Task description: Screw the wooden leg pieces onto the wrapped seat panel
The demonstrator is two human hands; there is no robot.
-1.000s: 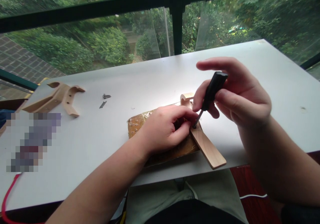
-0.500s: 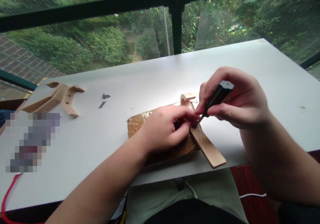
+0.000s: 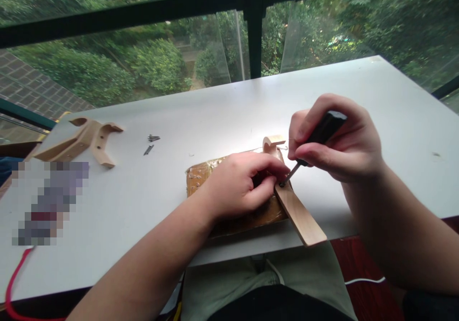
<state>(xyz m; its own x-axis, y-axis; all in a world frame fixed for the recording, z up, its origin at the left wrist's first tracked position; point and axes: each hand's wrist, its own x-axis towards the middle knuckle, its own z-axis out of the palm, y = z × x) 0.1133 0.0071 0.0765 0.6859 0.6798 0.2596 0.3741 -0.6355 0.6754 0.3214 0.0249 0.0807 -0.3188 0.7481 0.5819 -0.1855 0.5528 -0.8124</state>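
Observation:
My right hand (image 3: 337, 144) is closed around the black handle of a screwdriver (image 3: 324, 129), which leans up to the right. Its tip meets a dark spot, a hole or screw head, on a flat wooden piece (image 3: 303, 216). My left hand (image 3: 244, 182) lies to the left of that spot, thumb and fingers curled closed on the wooden piece near the tip. Beyond the fingers the wood shows a curved, hook-like end (image 3: 273, 142). Beneath it is a block wrapped in brown tape (image 3: 199, 180). The wood's near end juts past the table's front edge.
On the white table (image 3: 172, 201), a branching wooden part with holes (image 3: 81, 142) lies at the far left. Several screws (image 3: 153, 138) and a small metal piece (image 3: 148, 150) lie near it. A blurred-out object (image 3: 50, 206) with a red cord (image 3: 14, 278) is at left. Windows stand behind.
The screwdriver handle has tilted further to the right, and my right hand has turned with it. My left hand keeps its hold. The whole view has shifted slightly.

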